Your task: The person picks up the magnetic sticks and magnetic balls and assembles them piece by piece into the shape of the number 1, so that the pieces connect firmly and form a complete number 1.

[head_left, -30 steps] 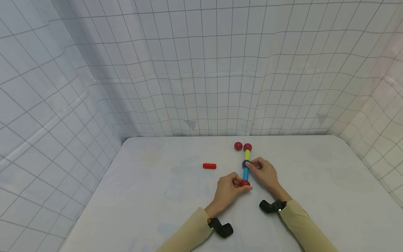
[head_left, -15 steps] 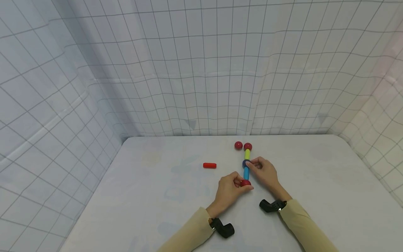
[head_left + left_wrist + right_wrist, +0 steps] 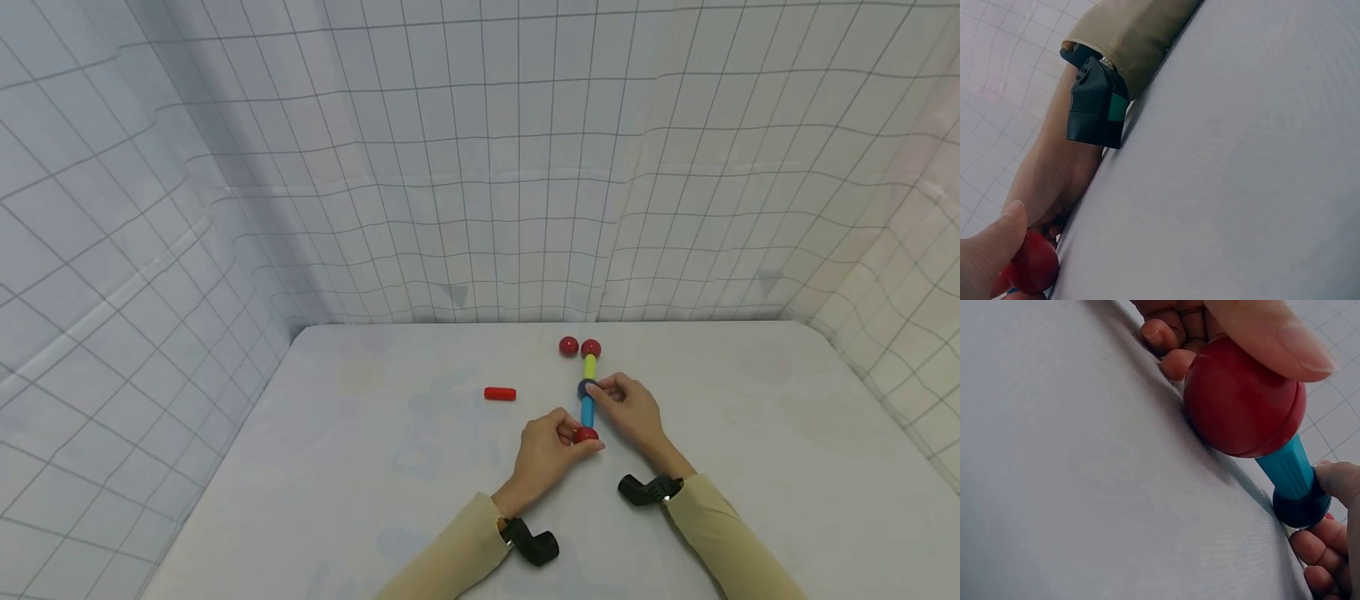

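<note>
A straight chain of balls and rods lies on the table, running away from me. My left hand pinches the red ball at its near end between thumb and fingers; that ball looks large and glossy in the right wrist view. From it a light blue rod leads to a dark blue ball, which my right hand pinches from the right. Beyond that, a yellow-green rod ends at another red ball. Fingers partly cover both pinched balls.
One loose red ball sits just left of the chain's far end. Farther left lies a short red rod on the white table. A white curtain with a dark grid surrounds the back and sides.
</note>
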The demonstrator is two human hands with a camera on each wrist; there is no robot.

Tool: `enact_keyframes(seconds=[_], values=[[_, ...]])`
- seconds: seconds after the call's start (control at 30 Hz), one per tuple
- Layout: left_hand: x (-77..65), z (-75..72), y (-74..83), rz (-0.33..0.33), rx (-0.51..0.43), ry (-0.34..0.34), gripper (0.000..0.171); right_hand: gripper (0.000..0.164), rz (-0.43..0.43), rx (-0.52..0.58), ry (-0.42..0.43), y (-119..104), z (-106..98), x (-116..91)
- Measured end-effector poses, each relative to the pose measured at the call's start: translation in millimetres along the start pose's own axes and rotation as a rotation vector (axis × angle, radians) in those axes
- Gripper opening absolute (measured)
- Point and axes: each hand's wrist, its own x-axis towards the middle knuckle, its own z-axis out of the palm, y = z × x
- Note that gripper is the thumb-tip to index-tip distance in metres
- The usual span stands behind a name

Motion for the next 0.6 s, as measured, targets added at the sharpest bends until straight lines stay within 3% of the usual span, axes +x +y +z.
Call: enact_keyframes(seconds=[0.6], values=[[1.3,1.3,-1.0,-0.01,0.003,0.009,0.034,0.034,0.023,0.022,-0.011,-2.3,0.6,0.1]])
